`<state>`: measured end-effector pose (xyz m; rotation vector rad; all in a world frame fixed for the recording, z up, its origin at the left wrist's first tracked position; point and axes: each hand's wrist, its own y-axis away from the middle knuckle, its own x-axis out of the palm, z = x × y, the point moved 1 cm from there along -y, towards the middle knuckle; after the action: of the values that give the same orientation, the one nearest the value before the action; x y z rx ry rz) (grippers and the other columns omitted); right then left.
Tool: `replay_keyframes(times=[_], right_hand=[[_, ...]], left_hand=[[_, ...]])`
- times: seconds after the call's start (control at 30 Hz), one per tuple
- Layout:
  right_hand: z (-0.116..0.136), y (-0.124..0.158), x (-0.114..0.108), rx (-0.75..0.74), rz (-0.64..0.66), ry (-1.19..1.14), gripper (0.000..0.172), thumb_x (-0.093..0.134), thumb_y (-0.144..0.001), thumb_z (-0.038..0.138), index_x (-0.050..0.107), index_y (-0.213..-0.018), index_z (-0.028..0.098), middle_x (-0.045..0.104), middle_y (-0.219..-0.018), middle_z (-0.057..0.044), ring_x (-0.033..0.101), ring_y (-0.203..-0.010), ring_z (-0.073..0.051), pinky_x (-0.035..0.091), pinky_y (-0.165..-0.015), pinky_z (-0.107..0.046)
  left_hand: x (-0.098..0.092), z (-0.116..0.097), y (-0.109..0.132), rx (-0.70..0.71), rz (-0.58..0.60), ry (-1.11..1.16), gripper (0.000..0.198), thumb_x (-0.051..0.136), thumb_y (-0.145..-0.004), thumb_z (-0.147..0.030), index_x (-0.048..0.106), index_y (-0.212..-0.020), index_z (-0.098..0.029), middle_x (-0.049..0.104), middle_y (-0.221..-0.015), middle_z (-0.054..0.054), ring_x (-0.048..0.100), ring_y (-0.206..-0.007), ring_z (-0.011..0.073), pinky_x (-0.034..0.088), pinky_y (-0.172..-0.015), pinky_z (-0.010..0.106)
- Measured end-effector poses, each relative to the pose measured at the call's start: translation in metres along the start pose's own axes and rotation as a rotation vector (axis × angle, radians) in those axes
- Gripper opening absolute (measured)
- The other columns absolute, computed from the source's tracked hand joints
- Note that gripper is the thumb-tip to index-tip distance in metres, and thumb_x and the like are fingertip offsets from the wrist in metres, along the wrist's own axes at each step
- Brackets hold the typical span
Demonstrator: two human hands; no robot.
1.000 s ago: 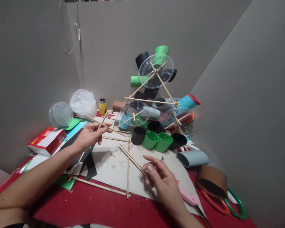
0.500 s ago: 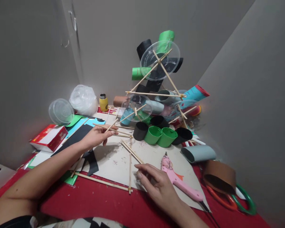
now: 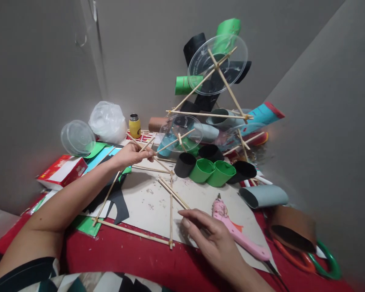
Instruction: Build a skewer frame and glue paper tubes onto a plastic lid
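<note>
My left hand (image 3: 132,156) is closed around the crossed ends of a frame of thin wooden sticks (image 3: 134,233). The frame's base sticks reach toward the front edge of the white board, joined at the corners with yellowish glue. My right hand (image 3: 211,233) has its fingers curled around the lower ends of a few loose wooden sticks (image 3: 174,192), their tips pointing at the frame. To the right of that hand, a pink glue gun (image 3: 239,237) lies on the board, nozzle facing away from me.
Green paper tubes (image 3: 202,172) and black ones stand behind the board. Beyond rises a stick-framed wheel with a clear plastic lid (image 3: 197,65). Scissors (image 3: 328,263) and a brown tube (image 3: 293,229) lie right. A red box (image 3: 62,170), plastic bag (image 3: 108,121) and yellow bottle (image 3: 134,126) stand left.
My left hand has raised and tilted the crossed sticks of the frame, so they now slope more steeply. My right hand keeps its hold on the loose sticks. The view has shifted slightly.
</note>
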<state>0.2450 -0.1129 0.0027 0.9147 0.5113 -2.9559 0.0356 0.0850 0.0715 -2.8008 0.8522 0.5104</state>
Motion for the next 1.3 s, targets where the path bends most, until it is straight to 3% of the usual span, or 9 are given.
replay_keyframes(times=[0.1, 0.23, 0.37, 0.5, 0.6, 0.83, 1.07, 1.3], right_hand=[[0.018, -0.014, -0.018, -0.035, -0.022, 0.080, 0.018, 0.053, -0.091, 0.028, 0.069, -0.093, 0.021, 0.073, -0.085, -0.004, 0.068, -0.075, -0.017, 0.051, -0.065, -0.024], [0.027, -0.062, -0.031, -0.052, -0.070, 0.217, 0.022, 0.054, -0.086, 0.032, 0.071, -0.092, 0.020, 0.073, -0.078, -0.005, 0.065, -0.066, -0.018, 0.049, -0.062, -0.027], [0.008, -0.117, -0.014, 0.035, 0.063, 0.398, 0.033, 0.055, -0.083, 0.029, 0.068, -0.110, 0.015, 0.069, -0.070, -0.003, 0.060, -0.061, -0.016, 0.044, -0.060, -0.025], [-0.014, -0.148, 0.012, 0.025, 0.148, 0.486, 0.021, 0.057, -0.081, 0.025, 0.074, -0.090, 0.018, 0.068, -0.066, -0.002, 0.057, -0.058, -0.015, 0.037, -0.056, -0.024], [-0.021, -0.154, 0.022, 0.004, 0.160, 0.524, 0.022, 0.052, -0.084, 0.023, 0.073, -0.077, 0.020, 0.070, -0.069, -0.003, 0.057, -0.059, -0.015, 0.035, -0.056, -0.025], [-0.021, -0.159, 0.018, -0.024, 0.147, 0.546, 0.024, 0.050, -0.086, 0.025, 0.071, -0.077, 0.019, 0.071, -0.071, -0.004, 0.057, -0.060, -0.016, 0.033, -0.057, -0.025], [-0.019, -0.165, 0.021, -0.052, 0.156, 0.537, 0.024, 0.050, -0.087, 0.028, 0.070, -0.077, 0.019, 0.068, -0.068, -0.002, 0.055, -0.058, -0.015, 0.034, -0.056, -0.024], [-0.029, -0.164, 0.027, -0.041, 0.178, 0.568, 0.025, 0.048, -0.089, 0.027, 0.070, -0.080, 0.019, 0.070, -0.069, -0.004, 0.058, -0.060, -0.016, 0.036, -0.058, -0.024]], left_hand=[[0.003, 0.000, -0.002, 0.015, 0.046, -0.029, 0.032, 0.064, -0.077, -0.040, 0.072, -0.086, -0.010, 0.067, -0.069, 0.005, 0.031, -0.046, 0.0054, 0.021, -0.044, 0.021], [0.005, 0.000, -0.003, 0.066, 0.082, -0.110, 0.032, 0.063, -0.079, -0.041, 0.073, -0.077, -0.011, 0.064, -0.062, 0.002, 0.039, -0.050, 0.0075, 0.027, -0.049, 0.022], [0.006, 0.003, -0.006, 0.116, 0.113, -0.137, 0.028, 0.062, -0.079, -0.036, 0.074, -0.076, -0.011, 0.068, -0.070, 0.004, 0.053, -0.060, 0.0118, 0.036, -0.055, 0.023], [0.008, 0.010, -0.013, 0.176, 0.172, -0.068, 0.018, 0.063, -0.077, -0.024, 0.074, -0.080, -0.010, 0.072, -0.076, 0.006, 0.062, -0.071, 0.0153, 0.045, -0.067, 0.025], [0.008, 0.017, -0.018, 0.158, 0.181, -0.008, 0.018, 0.067, -0.074, -0.022, 0.074, -0.084, -0.009, 0.071, -0.075, 0.005, 0.062, -0.071, 0.0146, 0.046, -0.068, 0.025], [-0.006, 0.024, -0.018, 0.170, 0.227, 0.112, 0.044, 0.073, -0.071, -0.025, 0.064, -0.112, -0.010, 0.069, -0.088, 0.005, 0.061, -0.077, 0.0142, 0.046, -0.070, 0.026], [-0.025, 0.028, -0.006, 0.118, 0.173, -0.088, 0.025, 0.068, -0.074, -0.029, 0.068, -0.089, -0.010, 0.067, -0.081, 0.005, 0.060, -0.074, 0.0149, 0.045, -0.071, 0.027], [-0.028, 0.038, -0.002, 0.126, 0.081, -0.388, 0.018, 0.060, -0.076, -0.026, 0.070, -0.080, -0.011, 0.065, -0.069, 0.000, 0.054, -0.064, 0.0120, 0.040, -0.063, 0.023]])
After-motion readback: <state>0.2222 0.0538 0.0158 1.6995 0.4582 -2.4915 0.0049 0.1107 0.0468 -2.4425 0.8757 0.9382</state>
